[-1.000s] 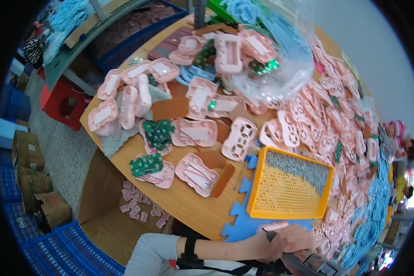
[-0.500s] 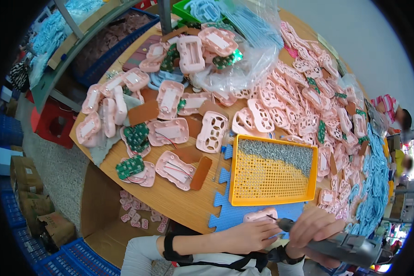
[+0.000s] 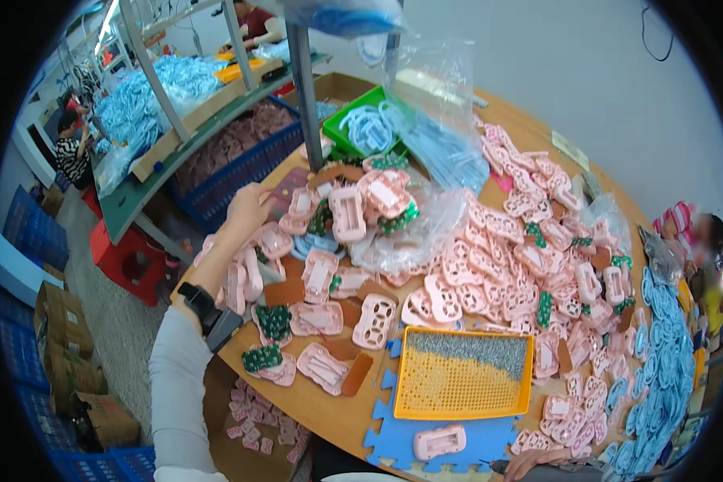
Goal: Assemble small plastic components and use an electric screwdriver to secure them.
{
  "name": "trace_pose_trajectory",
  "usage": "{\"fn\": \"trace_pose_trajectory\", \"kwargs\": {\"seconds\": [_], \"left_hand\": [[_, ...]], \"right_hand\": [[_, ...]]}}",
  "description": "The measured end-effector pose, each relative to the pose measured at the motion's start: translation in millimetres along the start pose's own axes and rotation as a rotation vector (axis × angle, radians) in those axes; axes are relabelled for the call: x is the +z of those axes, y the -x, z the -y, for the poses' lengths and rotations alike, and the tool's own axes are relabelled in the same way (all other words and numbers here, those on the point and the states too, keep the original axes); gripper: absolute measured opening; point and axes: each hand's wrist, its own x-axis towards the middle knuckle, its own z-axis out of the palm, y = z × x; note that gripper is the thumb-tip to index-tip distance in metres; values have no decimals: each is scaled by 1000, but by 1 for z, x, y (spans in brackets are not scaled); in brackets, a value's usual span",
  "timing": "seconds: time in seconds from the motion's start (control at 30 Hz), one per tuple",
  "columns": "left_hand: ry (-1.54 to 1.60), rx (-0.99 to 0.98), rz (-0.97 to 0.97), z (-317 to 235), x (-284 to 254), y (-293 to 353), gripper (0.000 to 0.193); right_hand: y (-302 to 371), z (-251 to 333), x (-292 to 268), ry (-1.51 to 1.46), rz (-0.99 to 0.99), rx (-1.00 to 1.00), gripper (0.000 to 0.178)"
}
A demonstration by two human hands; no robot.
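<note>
At the far left of the table, my left hand (image 3: 251,207) reaches beside a dark red flat piece (image 3: 290,186) and pink plastic shells (image 3: 273,239). Its fingertips are mostly hidden behind the back of the hand. Low in the view, my right hand (image 3: 536,461) is wrapped round an electric screwdriver (image 3: 498,465), largely cut off by the lower edge. The screwdriver's thin bit points left. A pink game-controller-shaped shell (image 3: 439,442) lies on the blue foam mat (image 3: 384,438), left of the bit, with neither hand on it.
A yellow perforated tray (image 3: 463,413) of small screws stands beyond the shell. Pink shells with green circuit boards (image 3: 274,323) and brown plates (image 3: 357,374) cover the left; pink frames (image 3: 490,281) and blue rings (image 3: 659,345) crowd the right. A metal post (image 3: 303,96) rises at the back.
My left hand has left the pink shell and swung to the far left. The screwdriver has come away from the shell, lower and to the right. The view has tilted up.
</note>
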Motion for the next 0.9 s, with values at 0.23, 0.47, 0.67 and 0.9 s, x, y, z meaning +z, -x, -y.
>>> {"fn": "trace_pose_trajectory", "kwargs": {"seconds": [0.23,0.47,0.67,0.9], "left_hand": [[190,-83,296,3,48,-20,55],[140,13,269,21,64,-35,64],[232,-26,229,15,59,-38,69],[125,-46,341,3,36,-37,73]], "right_hand": [[-23,-9,7,24,-45,-81,70],[-36,-23,13,47,-71,-68,70],[-40,-25,19,61,-97,-72,71],[-37,-21,19,112,-153,-45,71]]}}
